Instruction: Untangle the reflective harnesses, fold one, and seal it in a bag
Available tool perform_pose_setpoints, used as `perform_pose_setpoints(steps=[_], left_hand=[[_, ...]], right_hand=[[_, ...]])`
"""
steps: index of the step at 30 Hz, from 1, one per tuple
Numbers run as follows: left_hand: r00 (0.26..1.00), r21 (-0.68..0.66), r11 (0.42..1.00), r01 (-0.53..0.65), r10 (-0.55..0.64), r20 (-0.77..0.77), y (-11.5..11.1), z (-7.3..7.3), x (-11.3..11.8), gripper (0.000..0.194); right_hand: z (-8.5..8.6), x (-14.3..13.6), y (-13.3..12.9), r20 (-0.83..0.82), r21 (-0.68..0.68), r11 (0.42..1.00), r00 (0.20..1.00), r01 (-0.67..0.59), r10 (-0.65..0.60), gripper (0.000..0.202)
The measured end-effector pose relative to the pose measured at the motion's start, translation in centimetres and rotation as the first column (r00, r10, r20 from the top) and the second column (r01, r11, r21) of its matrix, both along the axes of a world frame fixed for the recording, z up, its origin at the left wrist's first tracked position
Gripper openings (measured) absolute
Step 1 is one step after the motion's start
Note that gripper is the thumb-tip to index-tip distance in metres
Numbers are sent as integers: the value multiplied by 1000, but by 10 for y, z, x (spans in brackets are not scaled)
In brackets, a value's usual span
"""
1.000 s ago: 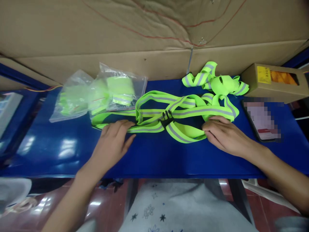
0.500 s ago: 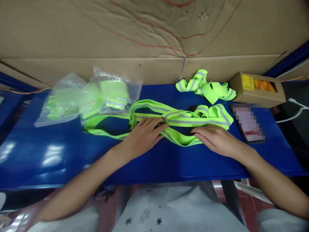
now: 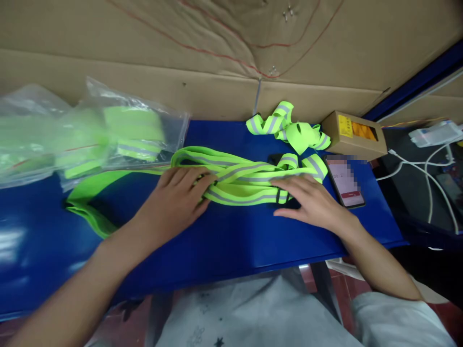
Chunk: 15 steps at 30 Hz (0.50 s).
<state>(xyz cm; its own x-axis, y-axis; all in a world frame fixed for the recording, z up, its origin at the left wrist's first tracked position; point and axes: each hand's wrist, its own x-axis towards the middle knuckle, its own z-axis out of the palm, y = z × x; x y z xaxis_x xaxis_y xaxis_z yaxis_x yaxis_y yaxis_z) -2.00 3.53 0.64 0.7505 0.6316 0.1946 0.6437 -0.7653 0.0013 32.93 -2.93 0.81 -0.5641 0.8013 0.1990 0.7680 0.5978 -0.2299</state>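
A reflective strap (image 3: 238, 196), neon yellow-green with a grey stripe, lies in long overlapping loops on the blue table. My left hand (image 3: 181, 195) is closed around the bunched strap near a black buckle partly hidden under the fingers. One loop trails out to the left, behind that wrist. At the other end my right hand (image 3: 307, 200) rests its stretched fingers on the strap beside a black slider (image 3: 282, 196), the thumb spread apart below. Behind this bundle sits a crumpled second strap (image 3: 302, 136).
Clear plastic bags (image 3: 135, 130) with folded straps stand at the back left. To the right are a phone (image 3: 345, 183), a cardboard box (image 3: 331, 130) with orange contents, and white cables (image 3: 428, 166). A cardboard wall (image 3: 217, 96) closes off the table's back.
The strap's lower part is drawn straighter between my hands, and its left loop trails further left. My right thumb has spread from the fingers. The view has turned right.
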Motion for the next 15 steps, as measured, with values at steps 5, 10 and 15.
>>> perform_pose_setpoints(steps=[5,10,15], left_hand=[[976,8,985,174,-174,135,-25,-2,26,39],[947,-61,964,259,-241,210,-30,4,27,13],[931,-180,946,269,-208,299,-14,14,8,13]], right_hand=[[-13,-20,-1,164,256,960,984,-114,73,29],[-11,-15,2,42,154,981,992,-121,115,37],[-6,-9,1,-119,63,995,989,-78,85,26]])
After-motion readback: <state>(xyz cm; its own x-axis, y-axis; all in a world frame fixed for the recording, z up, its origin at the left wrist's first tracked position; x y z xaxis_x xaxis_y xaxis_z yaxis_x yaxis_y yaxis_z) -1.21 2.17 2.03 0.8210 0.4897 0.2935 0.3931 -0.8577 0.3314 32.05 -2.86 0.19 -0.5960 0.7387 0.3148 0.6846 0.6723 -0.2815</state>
